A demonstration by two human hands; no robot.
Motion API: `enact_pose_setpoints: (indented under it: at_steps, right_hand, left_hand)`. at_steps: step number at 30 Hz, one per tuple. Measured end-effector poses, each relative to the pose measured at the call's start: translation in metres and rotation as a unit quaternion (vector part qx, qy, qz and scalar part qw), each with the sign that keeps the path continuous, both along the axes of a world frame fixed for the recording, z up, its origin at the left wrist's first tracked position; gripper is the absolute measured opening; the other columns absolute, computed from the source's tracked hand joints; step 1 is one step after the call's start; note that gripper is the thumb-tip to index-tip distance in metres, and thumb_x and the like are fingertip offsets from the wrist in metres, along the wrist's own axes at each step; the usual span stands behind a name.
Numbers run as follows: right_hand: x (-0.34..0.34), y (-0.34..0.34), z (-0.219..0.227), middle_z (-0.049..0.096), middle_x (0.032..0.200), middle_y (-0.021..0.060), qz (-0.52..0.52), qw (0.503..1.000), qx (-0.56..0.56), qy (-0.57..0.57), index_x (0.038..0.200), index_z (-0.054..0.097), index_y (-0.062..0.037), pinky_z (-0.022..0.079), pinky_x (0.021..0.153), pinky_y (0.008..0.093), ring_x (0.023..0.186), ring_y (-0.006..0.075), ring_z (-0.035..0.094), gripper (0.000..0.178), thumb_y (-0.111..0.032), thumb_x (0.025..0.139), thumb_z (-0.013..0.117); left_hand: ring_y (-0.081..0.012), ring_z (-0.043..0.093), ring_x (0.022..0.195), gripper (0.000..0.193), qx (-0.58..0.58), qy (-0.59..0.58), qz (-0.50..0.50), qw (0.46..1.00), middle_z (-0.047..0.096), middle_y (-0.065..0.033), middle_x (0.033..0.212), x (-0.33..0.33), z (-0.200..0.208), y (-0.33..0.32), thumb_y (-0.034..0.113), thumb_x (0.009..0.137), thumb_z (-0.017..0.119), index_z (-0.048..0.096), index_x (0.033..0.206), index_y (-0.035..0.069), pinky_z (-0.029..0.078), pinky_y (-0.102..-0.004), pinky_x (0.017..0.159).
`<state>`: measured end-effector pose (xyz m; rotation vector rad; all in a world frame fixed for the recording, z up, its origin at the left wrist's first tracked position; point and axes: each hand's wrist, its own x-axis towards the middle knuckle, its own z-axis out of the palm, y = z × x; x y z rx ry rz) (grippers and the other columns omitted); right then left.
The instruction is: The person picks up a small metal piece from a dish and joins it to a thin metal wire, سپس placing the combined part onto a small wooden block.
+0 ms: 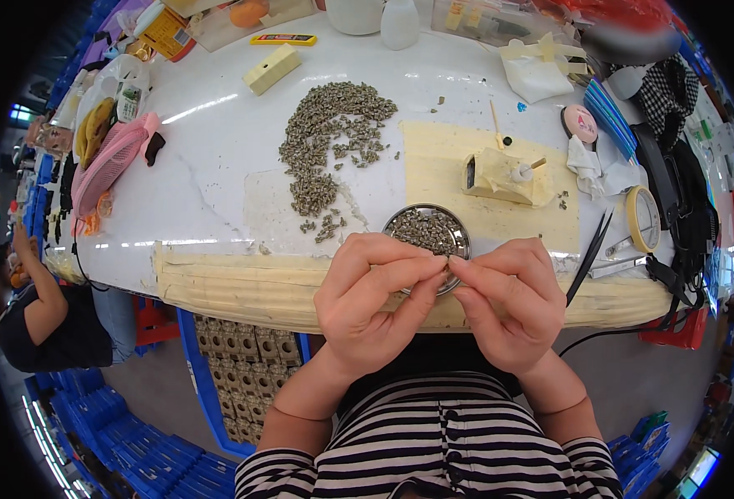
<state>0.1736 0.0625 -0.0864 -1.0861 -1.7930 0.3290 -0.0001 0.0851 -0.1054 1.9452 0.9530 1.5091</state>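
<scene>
My left hand [377, 298] and my right hand [513, 301] meet fingertip to fingertip over the table's front edge. Both are pinched closed around something tiny between them, too small and covered to name. Just beyond the fingers sits a round metal dish [467, 235] filled with small metal parts [424, 228]; the hands hide its near rim. Farther off to the left, a large heap of similar small metal parts [321, 125] spreads loose across the white tabletop [209, 166].
Right of the dish stands a tape-wrapped block [500, 176] with a small bottle. Black tweezers [590, 254] and a tape roll [642, 219] lie farther right. Below the table, a blue crate [203, 391] holds rows of metal blocks. Another person [59, 320] sits at left.
</scene>
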Motion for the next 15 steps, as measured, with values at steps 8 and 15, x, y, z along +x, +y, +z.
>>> enact_pose_setpoints:
  at_steps: [8,15]
  right_hand:
    - [0.0,0.0,-0.005,0.067,0.084,0.0076,0.061,0.962,-0.193,0.185,0.093,0.073,-0.002,0.046,0.068,0.0308,0.077,0.0218,0.06,0.019,-0.003,0.075,0.079]
    - [-0.001,-0.003,0.006,0.068,0.085,0.0058,-0.007,0.997,0.057,-0.043,0.097,0.075,-0.0033,0.045,0.065,0.0296,0.075,0.021,0.058,0.028,-0.005,0.07,0.082]
  left_hand:
    - [-0.0204,0.064,0.08,0.03,0.019,0.006,-0.023,1.0,0.068,-0.0065,0.09,-0.002,0.004,0.003,-0.005,0.07,0.081,0.076,0.097,0.005,0.049,-0.0299,0.068]
    - [-0.0208,0.063,0.079,0.028,0.02,0.009,0.009,1.0,0.068,-0.0067,0.089,0.002,0.0,0.002,-0.006,0.07,0.08,0.074,0.095,0.004,0.049,-0.0302,0.067]
